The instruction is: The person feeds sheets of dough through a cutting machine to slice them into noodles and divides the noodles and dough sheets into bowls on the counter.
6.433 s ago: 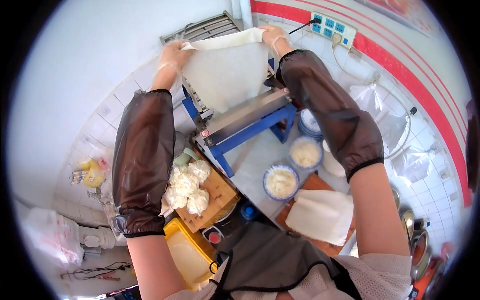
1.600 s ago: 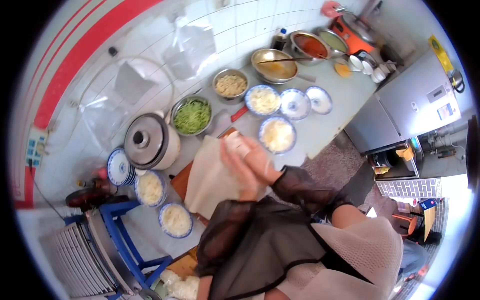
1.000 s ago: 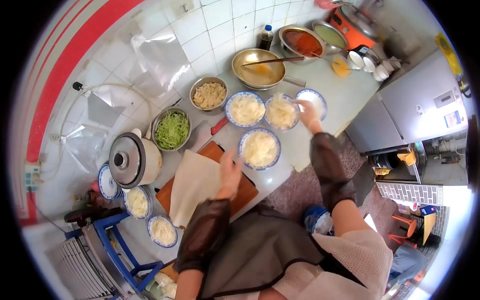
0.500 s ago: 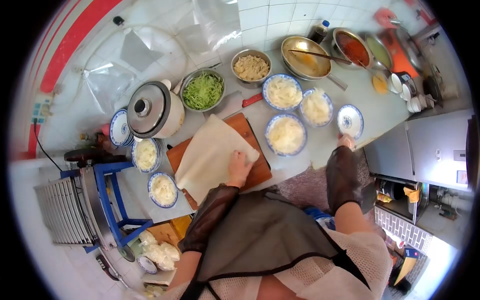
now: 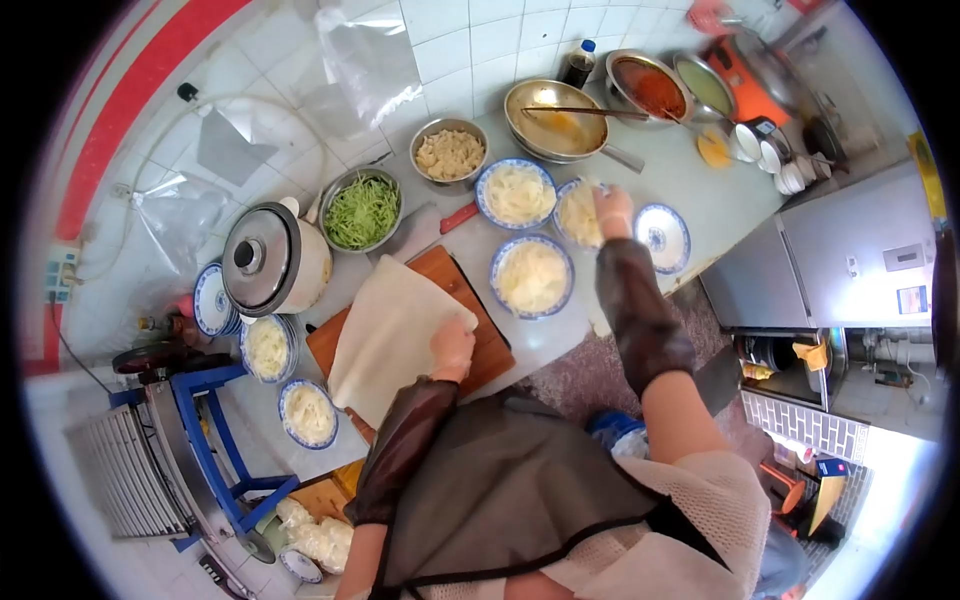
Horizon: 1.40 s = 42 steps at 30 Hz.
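Observation:
My left hand (image 5: 453, 345) is closed on the right edge of a cream, cloth-like sheet (image 5: 385, 335), which lies over a wooden cutting board (image 5: 490, 358). My right hand (image 5: 613, 212) reaches into a blue-rimmed bowl of white noodle-like strands (image 5: 577, 212). Its fingers are closed among the strands, partly hidden and blurred. To the right of that hand sits a blue-rimmed dish (image 5: 663, 238) with nothing in it. Two more bowls of strands, one farther back (image 5: 515, 193) and one nearer me (image 5: 531, 277), stand to the left of my right hand.
Behind the board are a cleaver with a red handle (image 5: 459, 218), a bowl of green shreds (image 5: 362, 212), a lidded pot (image 5: 275, 258) and a bowl of beige food (image 5: 450, 155). A metal pan (image 5: 555, 135) and a red sauce bowl (image 5: 648, 88) stand along the wall.
My right hand has left the bare dish and moved left and back into the bowl of strands. My left hand stays at the sheet's edge, whose corner now ends at my fingers. The view has shifted.

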### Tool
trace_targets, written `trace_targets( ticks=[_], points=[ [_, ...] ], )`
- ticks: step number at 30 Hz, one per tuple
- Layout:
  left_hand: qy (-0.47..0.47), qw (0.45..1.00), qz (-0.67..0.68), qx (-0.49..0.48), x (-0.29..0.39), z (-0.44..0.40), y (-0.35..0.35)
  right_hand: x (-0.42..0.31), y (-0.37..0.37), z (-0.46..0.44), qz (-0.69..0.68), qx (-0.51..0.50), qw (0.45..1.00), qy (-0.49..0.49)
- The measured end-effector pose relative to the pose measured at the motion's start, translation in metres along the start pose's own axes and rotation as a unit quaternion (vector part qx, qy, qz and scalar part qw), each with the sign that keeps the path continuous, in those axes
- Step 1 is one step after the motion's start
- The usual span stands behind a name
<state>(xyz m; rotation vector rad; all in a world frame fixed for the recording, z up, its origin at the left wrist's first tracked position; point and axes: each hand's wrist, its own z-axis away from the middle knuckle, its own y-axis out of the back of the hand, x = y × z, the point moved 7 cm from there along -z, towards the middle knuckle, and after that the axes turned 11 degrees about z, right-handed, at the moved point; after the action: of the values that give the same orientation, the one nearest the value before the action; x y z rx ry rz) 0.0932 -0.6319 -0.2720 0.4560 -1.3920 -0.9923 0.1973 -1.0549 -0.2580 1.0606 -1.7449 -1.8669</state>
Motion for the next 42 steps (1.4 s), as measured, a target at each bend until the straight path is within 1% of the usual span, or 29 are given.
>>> trace_targets(
  ticks=[1, 2, 3, 5, 6, 8, 10, 12, 14, 15, 17, 18, 19, 20, 21, 22, 23, 26, 27, 29, 30, 31, 32, 34, 35, 37, 39, 41, 42],
  points=[
    [0.036, 0.999, 0.014, -0.014, -0.004, 0.002, 0.003, -0.015, 0.003, -0.011, -0.003, 0.001, 1.0, 0.004],
    [0.073, 0.996, 0.029, -0.028, -0.012, 0.004, 0.002, -0.025, 0.0, -0.02, 0.043, -0.024, 0.999, -0.022],
    [0.079, 0.996, 0.027, -0.025, -0.015, 0.005, 0.002, -0.033, -0.005, -0.024, 0.089, -0.052, 0.994, -0.047],
    [0.106, 0.989, 0.098, 0.024, -0.027, 0.01, 0.005, -0.027, -0.041, -0.05, 0.078, -0.047, 0.995, -0.029],
    [0.113, 0.989, 0.097, 0.024, -0.032, 0.011, 0.006, -0.023, -0.056, -0.054, 0.072, -0.038, 0.997, -0.018],
    [0.126, 0.977, 0.169, 0.023, -0.039, 0.011, 0.0, -0.023, -0.044, -0.047, 0.041, -0.074, 0.996, -0.031],
    [0.144, 0.964, 0.223, 0.036, -0.049, 0.012, -0.01, -0.017, -0.026, -0.04, -0.017, -0.028, 0.999, -0.031],
    [0.16, 0.947, 0.274, 0.052, -0.048, 0.01, -0.008, -0.013, -0.005, -0.02, -0.011, -0.032, 0.999, -0.019],
    [0.258, 0.931, 0.259, -0.027, -0.043, 0.011, 0.001, -0.019, -0.008, 0.0, 0.099, -0.082, 0.987, 0.101],
    [0.269, 0.928, 0.256, -0.024, -0.051, 0.015, -0.002, -0.017, -0.009, 0.019, 0.097, -0.091, 0.985, 0.107],
    [0.286, 0.803, 0.522, 0.017, -0.071, 0.016, -0.021, -0.048, 0.048, 0.064, 0.058, 0.095, 0.955, 0.274],
    [0.293, 0.801, 0.521, 0.023, -0.073, 0.018, -0.014, -0.059, 0.042, 0.083, 0.01, -0.026, 0.97, 0.24],
    [0.291, 0.757, 0.585, 0.004, -0.066, 0.021, -0.007, -0.076, 0.029, 0.116, -0.036, -0.148, 0.968, 0.2],
    [0.284, 0.709, 0.645, -0.015, -0.059, 0.023, -0.001, -0.087, 0.004, 0.162, -0.104, -0.231, 0.946, 0.201],
    [0.286, 0.71, 0.644, -0.013, -0.06, 0.024, 0.005, -0.117, 0.005, 0.214, -0.113, -0.296, 0.92, 0.231],
    [0.29, 0.706, 0.646, -0.021, -0.058, 0.025, 0.007, -0.145, 0.024, 0.259, -0.192, -0.412, 0.872, 0.179],
    [0.293, 0.7, 0.651, -0.027, -0.056, 0.025, 0.009, -0.158, -0.001, 0.286, -0.231, -0.38, 0.856, 0.262],
    [0.278, 0.674, 0.684, -0.025, -0.056, 0.028, 0.016, -0.185, -0.023, 0.311, -0.277, -0.373, 0.853, 0.239],
    [0.279, 0.673, 0.685, -0.018, -0.058, 0.03, 0.018, -0.189, -0.031, 0.31, -0.247, -0.386, 0.861, 0.219],
    [0.224, 0.72, 0.657, -0.024, -0.057, 0.03, 0.022, -0.19, -0.041, 0.315, -0.214, -0.4, 0.868, 0.202],
    [0.223, 0.718, 0.659, -0.02, -0.06, 0.027, 0.023, -0.186, -0.048, 0.316, -0.299, -0.427, 0.844, 0.129],
    [0.263, 0.788, 0.557, -0.016, -0.07, 0.023, 0.023, -0.18, -0.056, 0.316, -0.378, -0.449, 0.808, 0.054],
    [0.299, 0.843, 0.446, -0.012, -0.083, 0.019, 0.023, -0.177, -0.061, 0.319, -0.375, -0.45, 0.808, 0.059],
    [0.228, 0.916, 0.326, 0.058, -0.162, 0.001, 0.009, -0.161, -0.067, 0.316, -0.432, -0.41, 0.803, -0.015],
    [0.184, 0.94, 0.27, 0.097, -0.206, -0.005, 0.003, -0.155, -0.068, 0.314, -0.429, -0.413, 0.803, -0.01],
    [0.143, 0.892, 0.399, 0.158, -0.238, 0.0, 0.05, -0.137, -0.074, 0.308, -0.424, -0.421, 0.799, -0.072],
    [0.165, 0.803, 0.545, 0.177, -0.225, 0.011, 0.098, -0.131, -0.076, 0.308, -0.394, -0.431, 0.808, -0.078],
    [0.189, 0.87, 0.436, 0.127, -0.221, 0.004, 0.102, -0.137, -0.074, 0.308, -0.368, -0.437, 0.817, -0.084],
    [0.21, 0.897, 0.372, 0.113, -0.216, -0.002, 0.101, -0.15, -0.063, 0.3, -0.251, -0.387, 0.885, 0.07]
  ],
)
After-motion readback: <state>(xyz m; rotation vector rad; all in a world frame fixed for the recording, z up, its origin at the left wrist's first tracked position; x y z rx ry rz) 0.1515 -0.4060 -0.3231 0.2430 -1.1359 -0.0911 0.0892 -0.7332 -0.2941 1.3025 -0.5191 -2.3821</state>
